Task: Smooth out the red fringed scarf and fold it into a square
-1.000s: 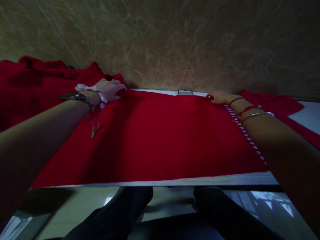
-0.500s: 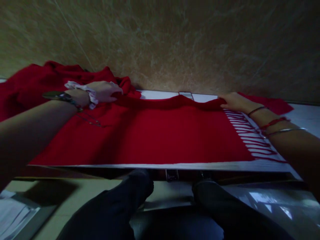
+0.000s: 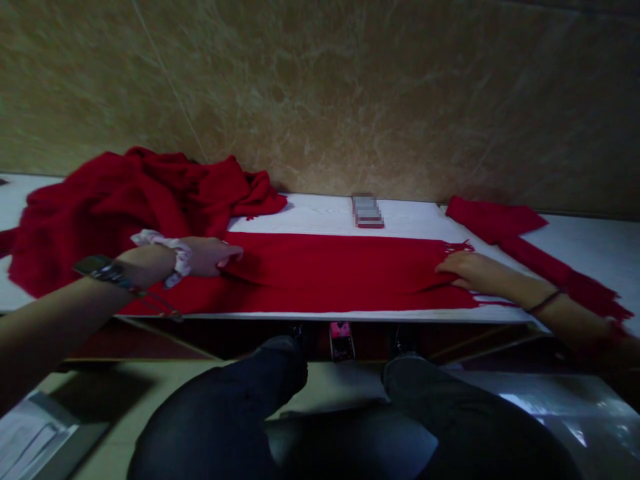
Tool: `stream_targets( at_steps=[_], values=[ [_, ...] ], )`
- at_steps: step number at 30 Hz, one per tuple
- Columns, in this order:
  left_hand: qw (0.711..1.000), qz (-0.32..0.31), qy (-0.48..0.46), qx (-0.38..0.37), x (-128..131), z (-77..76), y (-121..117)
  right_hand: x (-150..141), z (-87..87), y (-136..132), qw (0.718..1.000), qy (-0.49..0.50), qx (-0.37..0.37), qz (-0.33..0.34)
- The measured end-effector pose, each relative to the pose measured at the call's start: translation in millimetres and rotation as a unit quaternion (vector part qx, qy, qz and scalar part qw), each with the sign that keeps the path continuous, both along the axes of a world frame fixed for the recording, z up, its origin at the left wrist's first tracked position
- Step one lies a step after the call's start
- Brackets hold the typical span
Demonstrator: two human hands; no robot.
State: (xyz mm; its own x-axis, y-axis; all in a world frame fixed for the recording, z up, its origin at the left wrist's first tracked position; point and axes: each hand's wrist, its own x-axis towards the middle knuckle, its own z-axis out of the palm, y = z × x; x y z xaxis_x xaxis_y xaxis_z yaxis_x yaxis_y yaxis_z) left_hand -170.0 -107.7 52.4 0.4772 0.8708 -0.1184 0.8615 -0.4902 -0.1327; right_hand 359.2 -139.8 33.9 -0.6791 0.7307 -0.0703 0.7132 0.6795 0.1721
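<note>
At the far left I can see a tray [image 3: 45,440] of papers [image 3: 23,437], low down beneath the level of the white desk [image 3: 320,210]. Up on the desk, a rumpled heap [image 3: 150,193] of red cloth lies near the marbled wall [image 3: 300,100].

The left hand [image 3: 215,257], with a pale scrunchie [image 3: 177,257] and a dark watch [image 3: 97,268] on its arm, is just in front of the heap. Its grip is closed, thumb and fingers pinching the scarf [image 3: 340,267] towards its left part.

From there the red scarf runs rightward along the front of the desk, lying in a long, narrow band with creases by both hands. Behind its middle, apart from it, a phone [image 3: 367,210] lies flat, its face blurred out. Below the desk's front edge there's a small pink-and-black thing [image 3: 343,340], seen between the person's knees.

The right hand [image 3: 460,267], a dark band [image 3: 545,301] round its wrist, has its grip closed on the scarf near the fringe [image 3: 463,247] at that end. Beyond, a red strip [image 3: 500,217] lies bent on the desk, one part near the wall, the other slanting frontward to a ragged end.
</note>
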Motion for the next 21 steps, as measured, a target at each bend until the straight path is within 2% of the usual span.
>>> stream_targets(
  at_steps=[4,7,12,14,17,21],
  values=[
    [0.996,-0.055,0.065,-0.036,9.3,-1.5,-1.2,2.7,-3.3,-2.4,0.999,0.044,-0.018,-0.012],
    [0.994,-0.096,0.045,-0.025,19.9,-9.7,-0.4,2.5,-4.6,-6.8,0.996,0.073,-0.044,-0.008],
    [0.997,-0.065,0.007,-0.03,32.3,-40.1,-3.1,5.8,-27.1,-15.2,0.993,0.106,0.027,-0.033],
    [0.998,-0.058,0.002,-0.025,32.9,-46.6,2.1,8.7,-36.7,-13.4,0.991,0.116,0.053,-0.039],
    [0.999,-0.05,0.005,-0.021,33.9,-46.9,19.3,12.0,-45.0,-1.5,0.987,0.128,0.077,-0.051],
    [0.998,-0.055,-0.003,-0.013,38.4,-40.7,42.3,11.5,-47.2,19.7,0.981,0.154,0.098,-0.071]
  ],
)
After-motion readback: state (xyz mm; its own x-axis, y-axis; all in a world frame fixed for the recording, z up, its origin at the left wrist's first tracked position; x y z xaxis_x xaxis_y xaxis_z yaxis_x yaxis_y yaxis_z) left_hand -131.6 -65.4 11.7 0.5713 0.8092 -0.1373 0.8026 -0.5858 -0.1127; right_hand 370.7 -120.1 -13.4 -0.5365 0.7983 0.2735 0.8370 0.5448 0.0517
